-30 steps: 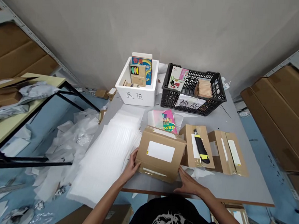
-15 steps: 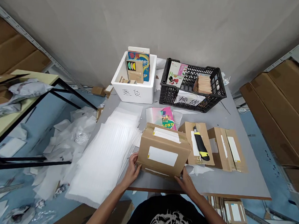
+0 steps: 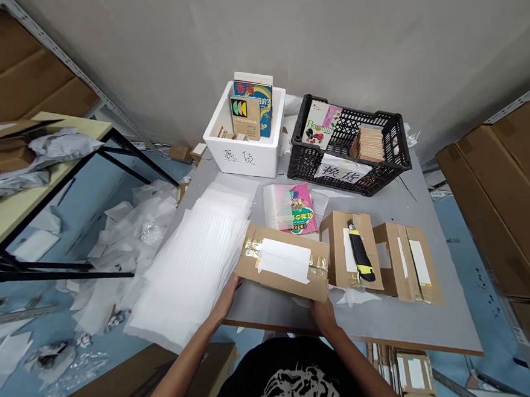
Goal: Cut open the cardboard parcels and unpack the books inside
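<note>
"What's different from the earlier view?"

"The cardboard box (image 3: 283, 261) was propped up at an angle. Now it lies nearly flat on the gray table (image 3: 424, 321), with its taped face and white label (image 3: 283, 260) upward."

"And the hands?"

"Both are partly open, holding the box at its near edge. The left hand (image 3: 227, 298) is at the corner beside the white foam sheets (image 3: 192, 260). The right hand (image 3: 324, 316) is at the other end, its fingertips hidden under the box."

"What's close by?"

"A yellow-and-black box cutter (image 3: 360, 252) rests on a flat cardboard mailer (image 3: 346, 251), just right of the box. The foam looks soft and ribbed, and the brown tape (image 3: 319, 263) shines."
</note>
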Available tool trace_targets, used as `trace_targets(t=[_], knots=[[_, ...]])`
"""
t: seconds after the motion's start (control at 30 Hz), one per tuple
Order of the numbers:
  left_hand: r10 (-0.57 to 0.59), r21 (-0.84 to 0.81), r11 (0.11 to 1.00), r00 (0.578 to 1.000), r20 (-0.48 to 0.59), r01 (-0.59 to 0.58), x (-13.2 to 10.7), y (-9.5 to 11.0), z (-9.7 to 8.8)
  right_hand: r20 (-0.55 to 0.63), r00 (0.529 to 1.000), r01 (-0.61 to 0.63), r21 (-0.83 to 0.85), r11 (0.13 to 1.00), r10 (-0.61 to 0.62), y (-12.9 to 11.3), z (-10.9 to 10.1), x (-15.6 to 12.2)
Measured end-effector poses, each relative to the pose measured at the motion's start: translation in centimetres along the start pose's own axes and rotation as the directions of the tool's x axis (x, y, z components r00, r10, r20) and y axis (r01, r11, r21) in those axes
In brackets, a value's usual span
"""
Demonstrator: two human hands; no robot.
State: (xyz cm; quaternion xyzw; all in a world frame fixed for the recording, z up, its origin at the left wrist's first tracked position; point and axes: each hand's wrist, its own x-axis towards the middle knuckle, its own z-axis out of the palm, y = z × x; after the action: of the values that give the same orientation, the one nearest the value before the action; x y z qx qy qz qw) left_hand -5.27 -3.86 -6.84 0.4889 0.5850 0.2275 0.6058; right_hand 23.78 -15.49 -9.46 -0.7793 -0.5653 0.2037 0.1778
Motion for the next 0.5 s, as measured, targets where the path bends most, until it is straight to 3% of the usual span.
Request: trace_targets(t=[0.1, 0.17, 0.23, 0.3, 0.33, 0.4, 0.5], knots=[[-0.039, 0.009, 0.999, 0.991, -0.132, 0.041, 0.3, 2.3, -0.6, 0.155, 0.988, 0.008, -0.008, 1.0, -0.006, -0.8, -0.8, 0.2], [0.033, 0.082, 0.997, 0.961, -0.275, -0.01, -0.1, 4.8, -0.7, 0.255, 0.967, 0.007, -0.029, 1.0, 0.001, -1.5, -2.4, 0.1], [0.134, 0.161, 0.984, 0.919, -0.371, -0.078, -0.6, 7.8, -0.2, 0.325, 0.946, 0.003, -0.036, 0.999, 0.009, -2.3, -5.2, 0.0], [0.181, 0.262, 0.962, 0.896, -0.406, -0.076, -1.0, 10.4, 0.9, 0.328, 0.945, 0.002, -0.015, 1.0, 0.002, -3.1, -8.8, 0.2], [0.19, 0.313, 0.948, 0.89, -0.415, -0.056, -1.1, 11.4, 1.6, 0.269, 0.963, 0.007, 0.001, 1.0, -0.007, -3.4, -10.9, 0.4], [0.209, 0.388, 0.921, 0.885, -0.417, -0.035, -0.9, 12.4, 2.9, 0.034, 0.999, 0.018, -0.017, 1.0, -0.017, -3.3, -14.6, 1.4], [0.227, 0.42, 0.905, 0.907, -0.355, -0.062, 0.2, 11.8, 4.0, -0.249, 0.968, -0.035, -0.205, 0.978, -0.018, -1.8, -18.2, 4.1]])
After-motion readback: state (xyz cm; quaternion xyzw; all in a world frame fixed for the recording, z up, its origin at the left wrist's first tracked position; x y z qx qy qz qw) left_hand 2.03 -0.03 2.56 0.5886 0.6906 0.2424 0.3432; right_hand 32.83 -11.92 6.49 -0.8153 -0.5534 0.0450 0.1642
